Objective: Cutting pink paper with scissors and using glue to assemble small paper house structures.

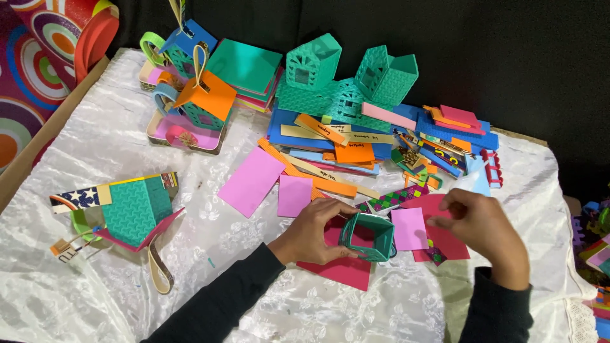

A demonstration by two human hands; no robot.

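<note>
Teal paper box frame (pixel 367 237), open-topped, near centre of white cloth (pixel 127 305) on dark pink sheet (pixel 337 267); gripped at left wall by left hand (pixel 311 232). Judged light, thin-walled, easily crushed; best held by corners, lightly. Right hand (pixel 483 228) just right, fingertips pinched over pink square (pixel 408 228); contents not discernible.

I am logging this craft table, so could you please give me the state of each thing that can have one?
Left hand: grip closed on the teal box frame.
Right hand: fingers pinched on the dark pink sheet.
Teal box frame: open, hollow, standing on a red sheet.
Dark pink sheet: flat.
Orange-roofed paper house: assembled, upright.
Teal-roofed paper house: assembled, tipped over.
</note>
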